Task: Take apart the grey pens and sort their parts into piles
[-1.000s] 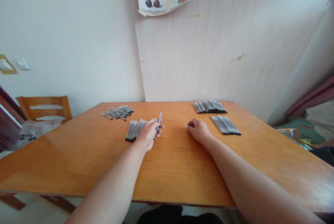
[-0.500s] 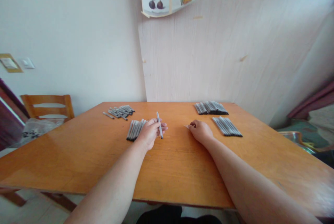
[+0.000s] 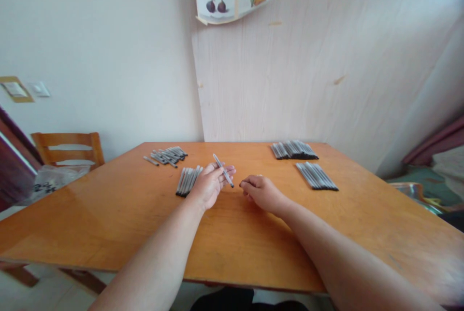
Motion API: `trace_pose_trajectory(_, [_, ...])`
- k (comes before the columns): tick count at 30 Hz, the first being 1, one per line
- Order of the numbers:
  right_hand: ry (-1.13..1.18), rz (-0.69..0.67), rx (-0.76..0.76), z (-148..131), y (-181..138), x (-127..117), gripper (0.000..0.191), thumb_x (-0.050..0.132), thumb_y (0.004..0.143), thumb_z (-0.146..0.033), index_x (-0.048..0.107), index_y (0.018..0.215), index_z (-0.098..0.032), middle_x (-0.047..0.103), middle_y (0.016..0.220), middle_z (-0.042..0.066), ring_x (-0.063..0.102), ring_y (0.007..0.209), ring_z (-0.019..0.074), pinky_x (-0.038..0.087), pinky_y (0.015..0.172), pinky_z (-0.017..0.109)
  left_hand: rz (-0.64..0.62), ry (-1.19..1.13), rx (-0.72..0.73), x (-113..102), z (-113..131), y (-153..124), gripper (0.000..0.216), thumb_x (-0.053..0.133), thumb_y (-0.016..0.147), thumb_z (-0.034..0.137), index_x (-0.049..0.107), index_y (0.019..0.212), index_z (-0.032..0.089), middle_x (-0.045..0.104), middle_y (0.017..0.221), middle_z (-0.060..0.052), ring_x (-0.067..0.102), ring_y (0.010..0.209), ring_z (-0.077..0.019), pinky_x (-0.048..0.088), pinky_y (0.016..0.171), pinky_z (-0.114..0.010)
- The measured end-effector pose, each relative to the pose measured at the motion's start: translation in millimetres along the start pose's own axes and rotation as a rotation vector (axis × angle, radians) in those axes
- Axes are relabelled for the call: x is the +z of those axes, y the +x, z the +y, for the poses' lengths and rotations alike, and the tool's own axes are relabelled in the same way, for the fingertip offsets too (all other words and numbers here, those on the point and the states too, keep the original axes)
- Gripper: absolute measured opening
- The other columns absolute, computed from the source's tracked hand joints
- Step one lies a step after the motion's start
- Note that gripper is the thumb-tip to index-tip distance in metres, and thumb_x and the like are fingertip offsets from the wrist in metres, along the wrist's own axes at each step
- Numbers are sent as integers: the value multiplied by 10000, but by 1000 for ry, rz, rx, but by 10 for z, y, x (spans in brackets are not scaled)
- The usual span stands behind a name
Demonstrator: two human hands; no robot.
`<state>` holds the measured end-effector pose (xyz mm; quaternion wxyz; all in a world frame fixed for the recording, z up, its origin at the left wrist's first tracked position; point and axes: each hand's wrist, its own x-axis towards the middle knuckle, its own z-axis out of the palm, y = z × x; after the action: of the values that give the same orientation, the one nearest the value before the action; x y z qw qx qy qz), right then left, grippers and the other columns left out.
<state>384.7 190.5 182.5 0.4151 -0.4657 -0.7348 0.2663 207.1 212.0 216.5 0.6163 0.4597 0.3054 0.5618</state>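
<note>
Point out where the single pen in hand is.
Head view: the pen is in the left hand above the middle of the table, between the row of pens at its left and the right hand.

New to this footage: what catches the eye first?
The left hand holds a grey pen slanted over the middle of the orange table, the curled right hand close to its tip. A tidy pen stack and a second stack lie far right, a loose pen pile far left, a pen row beside the left hand.
</note>
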Motion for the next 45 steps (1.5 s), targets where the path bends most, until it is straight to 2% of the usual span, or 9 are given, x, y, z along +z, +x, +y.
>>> trace_pose_trajectory(3, [124,-79,87,-98,-25,31,342,450,890,-393,603,702,-151,566,540,-3,481,487,83,360,516,204,-35,-15,9,31,2,-11,127,548,828,128,492,936,163,670,1061,-136,642,1017,-197,462,927,-381])
trace_pose_trajectory(6, [211,-101,172,-154,-27,27,336,470,887,-395,595,692,-151,561,529,-6,455,458,73,331,472,194,-54,-13,23,62,-5,-16,123,556,830,131,493,928,168,661,1094,-130,630,1042,-189,460,942,-376])
trace_pose_trajectory(13, [411,-60,229,-88,39,47,230,549,827,-333,580,685,-155,602,598,-5,479,485,68,353,491,190,-72,2,5,84,1,-16,132,563,839,144,508,956,169,654,1117,-126,619,1065,-195,476,932,-361])
trace_pose_trajectory(17, [517,-33,220,-72,50,41,169,555,800,-303,580,723,-154,600,599,-14,479,485,62,341,480,185,-85,17,-25,76,12,-22,213,584,827,138,515,1026,168,657,1108,-130,628,1047,-207,493,911,-369])
trace_pose_trajectory(23, [627,-87,239,-80,31,28,255,531,816,-392,568,761,-146,601,607,-5,484,448,72,300,414,197,-110,-12,-44,67,4,-39,189,610,817,172,524,986,170,666,1088,-120,616,1072,-221,496,916,-371])
trace_pose_trajectory(33, [613,-96,226,-39,40,105,264,540,795,-422,533,772,-159,590,603,-21,482,453,67,276,412,185,-87,-30,-95,45,16,-63,223,667,770,198,532,947,187,678,1053,-103,634,1041,-228,504,907,-375])
trace_pose_trajectory(45, [441,19,160,-76,46,80,200,521,811,-322,522,683,-169,560,571,-20,471,486,77,323,489,202,-46,46,-66,50,-26,-38,288,724,727,289,529,907,177,689,993,-106,650,985,-226,505,845,-340])
